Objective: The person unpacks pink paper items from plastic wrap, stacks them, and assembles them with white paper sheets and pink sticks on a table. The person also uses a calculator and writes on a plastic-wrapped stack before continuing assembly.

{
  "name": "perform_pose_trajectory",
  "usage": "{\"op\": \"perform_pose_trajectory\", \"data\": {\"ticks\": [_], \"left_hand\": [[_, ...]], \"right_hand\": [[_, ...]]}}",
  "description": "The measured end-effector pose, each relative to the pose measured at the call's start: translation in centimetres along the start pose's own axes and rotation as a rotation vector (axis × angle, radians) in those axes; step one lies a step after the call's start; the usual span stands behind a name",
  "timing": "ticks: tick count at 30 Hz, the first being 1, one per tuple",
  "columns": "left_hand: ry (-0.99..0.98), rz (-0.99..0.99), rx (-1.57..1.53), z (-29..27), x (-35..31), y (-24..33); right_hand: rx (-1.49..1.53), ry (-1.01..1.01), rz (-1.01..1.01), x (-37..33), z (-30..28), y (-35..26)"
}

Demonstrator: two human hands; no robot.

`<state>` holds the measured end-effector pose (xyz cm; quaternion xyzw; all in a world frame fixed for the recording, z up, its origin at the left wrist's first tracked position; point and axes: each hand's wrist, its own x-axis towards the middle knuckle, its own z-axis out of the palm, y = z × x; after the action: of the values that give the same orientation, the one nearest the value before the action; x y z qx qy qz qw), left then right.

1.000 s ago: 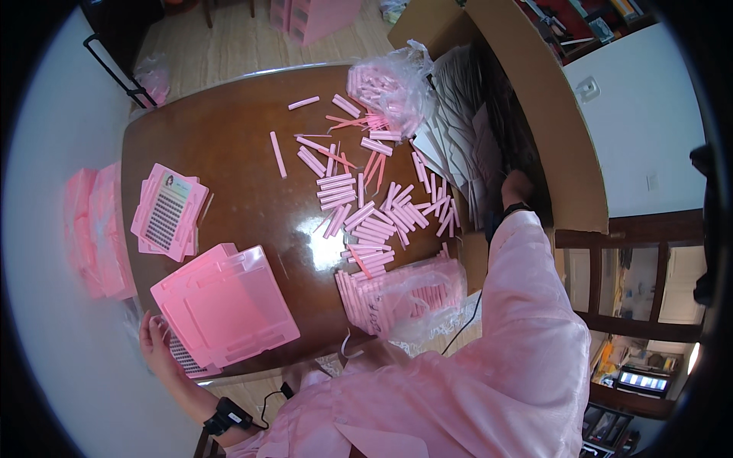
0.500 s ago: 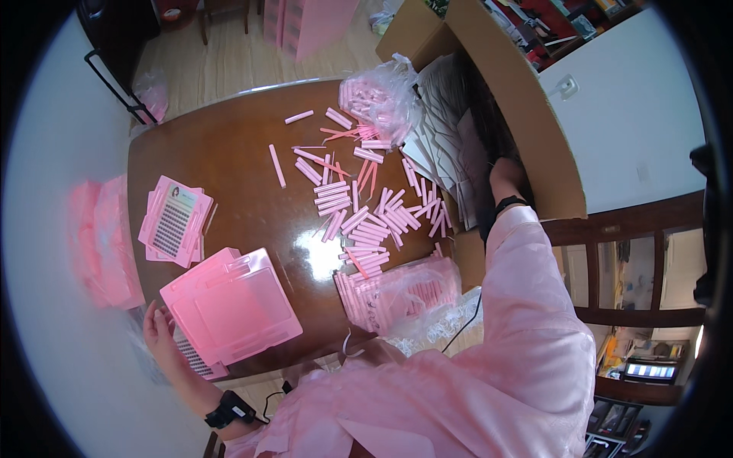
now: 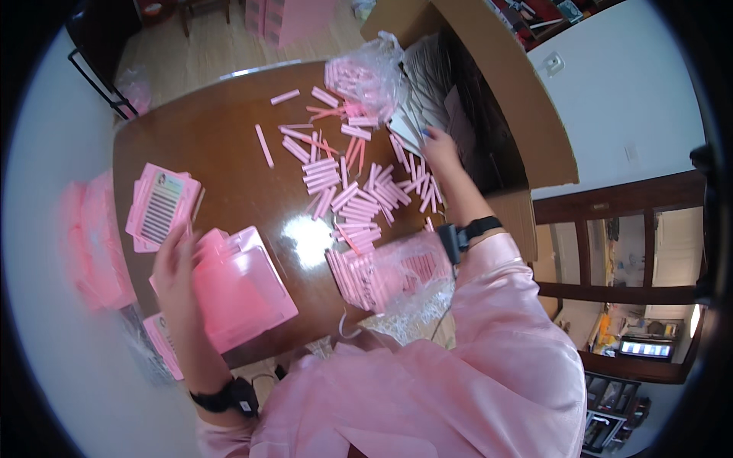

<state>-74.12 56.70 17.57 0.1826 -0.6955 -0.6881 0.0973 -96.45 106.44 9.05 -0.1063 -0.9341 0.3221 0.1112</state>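
Note:
My left hand (image 3: 177,267), blurred by motion, is over the left edge of a stack of pink plastic cases (image 3: 248,294); its fingers are too smeared to read. Just beyond it lies a pile of pink false-eyelash trays (image 3: 162,206) with rows of black lashes. Another pink tray (image 3: 162,340) shows partly under my left forearm. At the carton's near side, my right hand (image 3: 443,150) has its fingers drawn together beside white flat papery pieces (image 3: 405,130). What it pinches, if anything, I cannot make out.
Several pink sticks (image 3: 355,202) and coral tweezers (image 3: 356,153) lie scattered on the brown table (image 3: 221,145). A clear bag of pink pieces (image 3: 363,84) sits at the back, a bagged pink bundle (image 3: 393,275) in front. The big cardboard carton (image 3: 527,99) stands open at right.
My right hand has come out of the carton toward the table. My left hand has moved up and right from the near left corner, over the cases' edge. The whole view has shifted slightly.

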Motion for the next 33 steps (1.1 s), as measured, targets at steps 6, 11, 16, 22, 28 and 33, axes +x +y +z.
{"op": "perform_pose_trajectory", "data": {"ticks": [6,11,16,22,28,33], "left_hand": [[-0.437,-0.42,-0.427,13.7,3.3,0.9],[-0.291,-0.651,-0.676,12.9,4.4,-0.2],[-0.185,-0.53,-0.722,6.4,6.0,0.2],[-0.004,-0.348,-0.701,-1.8,7.6,1.6],[0.212,-0.282,-0.685,-5.9,5.5,0.9],[0.438,-0.339,-0.697,-5.9,3.6,-0.7]], "right_hand": [[0.51,-0.474,-0.236,-14.3,6.4,-19.7],[0.527,-0.53,-0.28,-17.2,5.1,-22.3],[0.033,-0.141,-0.156,-12.9,2.5,-10.7],[-0.819,0.176,0.314,0.6,-7.0,7.5],[-0.688,0.107,0.4,10.0,-12.3,17.6],[-0.655,0.009,0.313,12.8,-11.9,22.6]]}}
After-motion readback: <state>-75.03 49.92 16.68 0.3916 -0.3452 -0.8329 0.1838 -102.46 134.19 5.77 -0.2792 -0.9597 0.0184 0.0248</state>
